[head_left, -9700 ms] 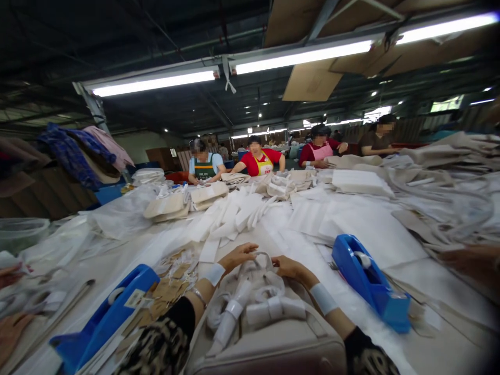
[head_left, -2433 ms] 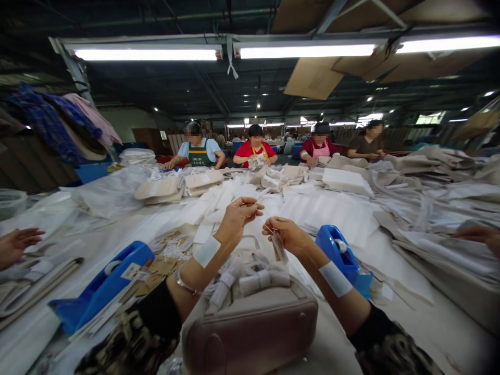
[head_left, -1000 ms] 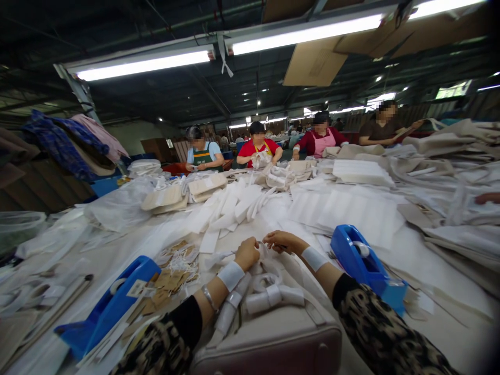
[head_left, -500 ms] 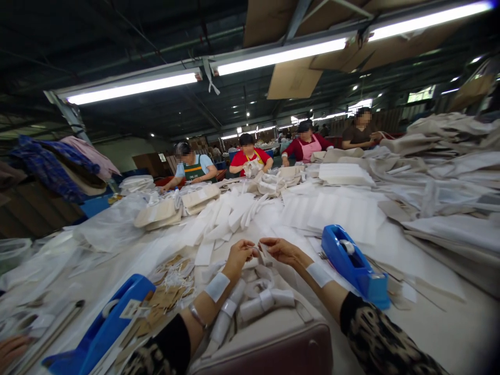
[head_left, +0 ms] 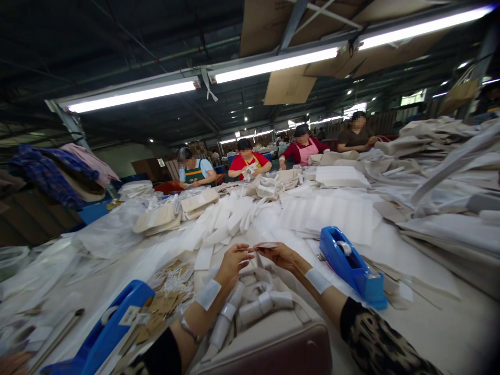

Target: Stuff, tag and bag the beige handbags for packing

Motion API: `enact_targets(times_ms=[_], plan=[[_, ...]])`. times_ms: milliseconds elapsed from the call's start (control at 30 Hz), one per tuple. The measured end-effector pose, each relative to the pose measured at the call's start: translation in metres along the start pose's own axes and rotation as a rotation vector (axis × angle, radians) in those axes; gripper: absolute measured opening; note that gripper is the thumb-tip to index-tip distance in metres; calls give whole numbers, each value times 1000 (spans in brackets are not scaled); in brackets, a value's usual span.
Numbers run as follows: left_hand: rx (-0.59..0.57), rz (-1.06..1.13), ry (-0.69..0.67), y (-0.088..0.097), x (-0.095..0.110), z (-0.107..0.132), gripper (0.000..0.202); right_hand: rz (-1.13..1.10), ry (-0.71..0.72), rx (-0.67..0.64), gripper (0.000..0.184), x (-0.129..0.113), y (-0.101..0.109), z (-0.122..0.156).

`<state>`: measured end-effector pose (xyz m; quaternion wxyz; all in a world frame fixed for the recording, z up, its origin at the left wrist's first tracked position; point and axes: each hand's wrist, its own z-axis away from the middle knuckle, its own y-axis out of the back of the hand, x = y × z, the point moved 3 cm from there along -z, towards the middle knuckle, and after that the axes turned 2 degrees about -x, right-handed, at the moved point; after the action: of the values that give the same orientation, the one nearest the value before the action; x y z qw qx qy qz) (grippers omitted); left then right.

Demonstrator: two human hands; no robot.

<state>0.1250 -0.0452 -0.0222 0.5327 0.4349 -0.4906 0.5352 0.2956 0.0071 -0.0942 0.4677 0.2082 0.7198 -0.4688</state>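
My right hand (head_left: 282,255) pinches a small flat, pale piece (head_left: 267,245) along its fingertips; its exact kind is unclear. Close beside it is my left hand (head_left: 235,259), fingers bent and pressed together near a thin white string, and what they grip is too small to name. Below both hands sits a handbag (head_left: 269,350) with a dark reddish-brown side and a pale top. Its straps are wrapped in white foam (head_left: 261,307). White patches stick to both of my forearms.
Blue tape dispensers stand at right (head_left: 349,265) and left (head_left: 107,323). Brown paper tags (head_left: 164,307) with white strings lie left of the bag. White foam sheets (head_left: 328,213) and fabric pieces (head_left: 433,140) cover the table. Several co-workers (head_left: 250,161) work across it. Another person's hand (head_left: 14,362) shows lower left.
My right hand has turned, so the flat piece now lies level across its fingers. My left fingers have drawn slightly away. At far right, a pale strip has risen from the pile.
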Motion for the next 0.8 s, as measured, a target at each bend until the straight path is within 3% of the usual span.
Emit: enact_targets(times_ms=[233, 467, 633, 800], plan=[[0, 74, 28, 2, 5, 1, 30, 259, 13, 98, 36, 6, 2, -4], [39, 69, 35, 4, 5, -10, 30, 651, -13, 48, 25, 3, -8, -19], [53, -64, -22, -4, 10, -17, 23, 860, -66, 9, 22, -3, -8, -29], [7, -340, -157, -18, 21, -7, 24, 898, -46, 8, 19, -5, -14, -29]])
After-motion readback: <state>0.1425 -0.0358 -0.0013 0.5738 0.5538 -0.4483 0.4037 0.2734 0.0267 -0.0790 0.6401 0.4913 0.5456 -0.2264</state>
